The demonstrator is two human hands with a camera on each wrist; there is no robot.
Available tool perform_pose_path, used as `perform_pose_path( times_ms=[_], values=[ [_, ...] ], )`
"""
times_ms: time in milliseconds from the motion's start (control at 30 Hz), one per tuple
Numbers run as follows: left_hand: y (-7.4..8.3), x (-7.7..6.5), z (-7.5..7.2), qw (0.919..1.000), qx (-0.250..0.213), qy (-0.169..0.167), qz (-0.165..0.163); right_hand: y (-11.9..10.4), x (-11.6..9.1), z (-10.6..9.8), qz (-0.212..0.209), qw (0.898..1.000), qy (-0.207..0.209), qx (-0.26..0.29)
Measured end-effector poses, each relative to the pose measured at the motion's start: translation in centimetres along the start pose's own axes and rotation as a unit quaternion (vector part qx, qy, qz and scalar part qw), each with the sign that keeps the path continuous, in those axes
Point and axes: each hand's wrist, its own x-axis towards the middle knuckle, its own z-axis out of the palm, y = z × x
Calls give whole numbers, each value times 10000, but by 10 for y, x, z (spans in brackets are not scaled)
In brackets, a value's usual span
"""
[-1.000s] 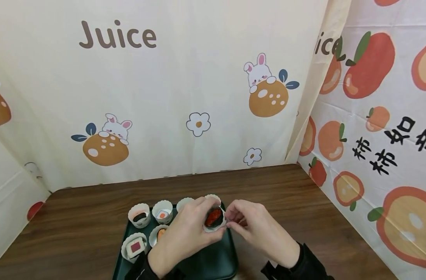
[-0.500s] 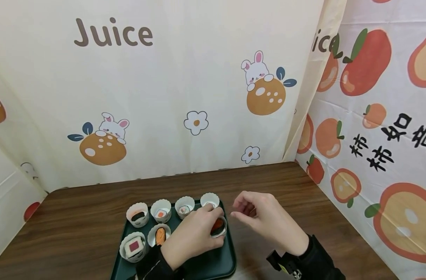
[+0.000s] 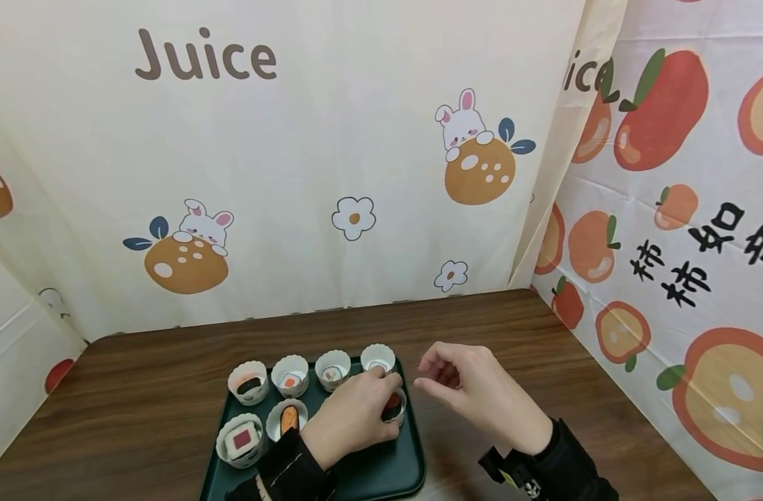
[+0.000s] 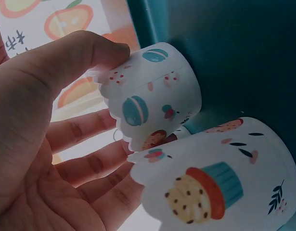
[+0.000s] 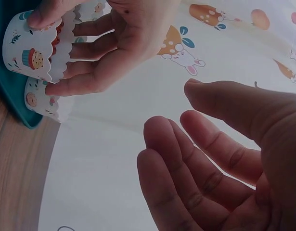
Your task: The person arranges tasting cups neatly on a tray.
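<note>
My left hand (image 3: 356, 419) reaches over the dark green tray (image 3: 381, 480) and holds a scalloped white paper baking cup (image 4: 157, 91) at the tray's right side. In the left wrist view the thumb lies on the cup's near wall, with the fingers round its far side. Something red and dark, a sushi-like piece (image 3: 392, 406), shows inside this cup, partly hidden by the hand. My right hand (image 3: 478, 390) hovers right of the tray, apart from the cup. Its fingers are loosely bent with nothing between them, as the right wrist view shows.
More paper cups stand on the tray: a back row with a right-hand cup (image 3: 378, 356) and a left-hand cup (image 3: 248, 402), plus a cup with an orange-topped piece (image 3: 289, 418) and one with a white square piece (image 3: 241, 440). Wooden table (image 3: 137, 417) surrounds the tray; printed curtains (image 3: 281, 174) hang behind.
The left hand has lowered the cup with the red piece onto the tray's right side. My right hand has left the cup's rim and moved right. Little differs over the last half second.
</note>
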Motion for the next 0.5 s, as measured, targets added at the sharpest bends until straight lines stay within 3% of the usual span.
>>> perform_pose_path(
  times_ms=[300, 400, 500],
  values=[
    [5, 2, 0, 9994, 115, -253, -218, 2, -1, 0, 116, 9999, -46, -53],
    [4, -3, -5, 9998, 14, -72, -180, 5, -1, -2, 65, 9998, 65, -176],
    [1, -12, -16, 9993, -46, 332, -186, 12, 0, -3, -3, 9983, 346, -468]
  ],
)
